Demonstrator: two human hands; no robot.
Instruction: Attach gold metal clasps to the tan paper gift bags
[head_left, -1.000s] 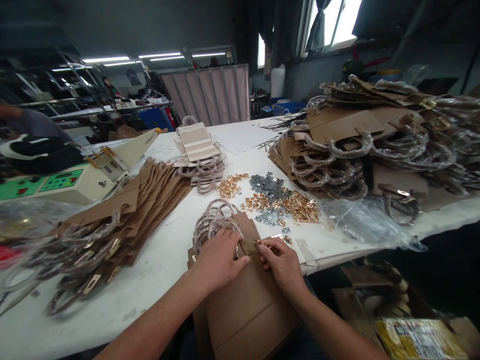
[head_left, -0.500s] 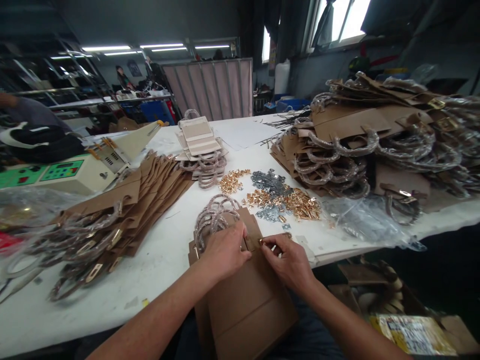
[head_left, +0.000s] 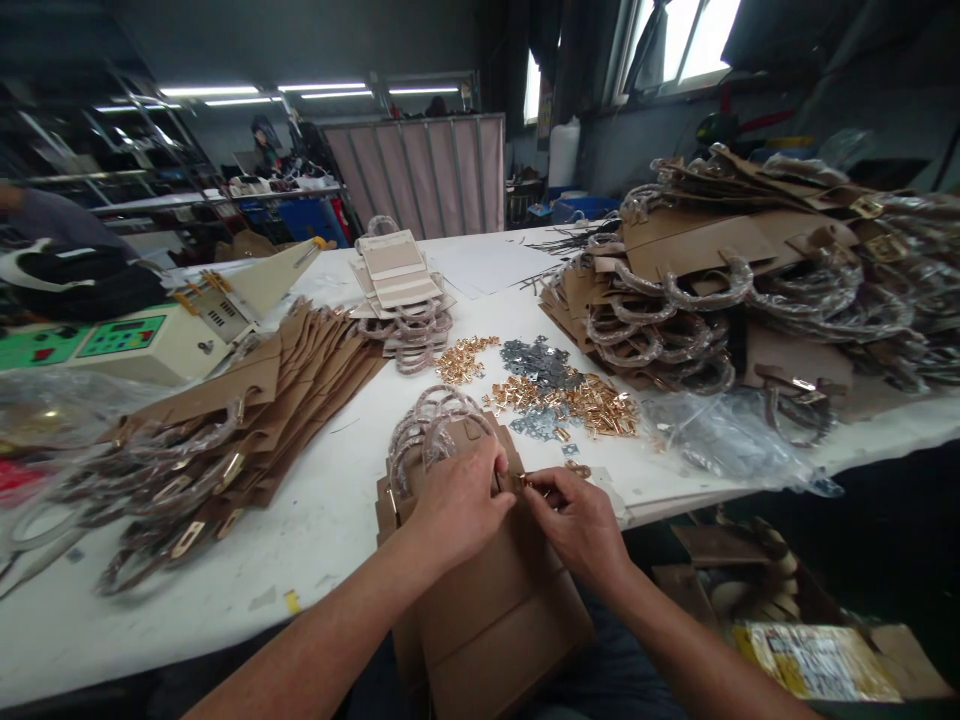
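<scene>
A brown handbag panel (head_left: 499, 620) leans tilted at the table's near edge, on top of other panels. Plastic-wrapped handles (head_left: 442, 405) loop up from its far end. My left hand (head_left: 459, 500) lies over the upper part of the panel, with thumb and fingers closed on its edge or a slit there. Just to the right, my right hand (head_left: 581, 520) pinches a small gold metal fitting (head_left: 523, 480) against the panel. The fingers partly cover that fitting. Beyond the hands lie loose gold fittings (head_left: 604, 408) and thin grey metal plates (head_left: 536, 360).
Brown panels with wrapped handles (head_left: 300, 380) fan out on the left, beside a cream machine (head_left: 180, 345) with green control panels. A tall heap of similar pieces (head_left: 697, 240) fills the right. Clear plastic bags (head_left: 720, 440) lie before it. A box of scraps (head_left: 750, 590) stands below the table.
My right hand's fingertips have shifted slightly toward the panel edge and my left hand. My left thumb has moved a little closer to the fitting. The panel stays almost in place.
</scene>
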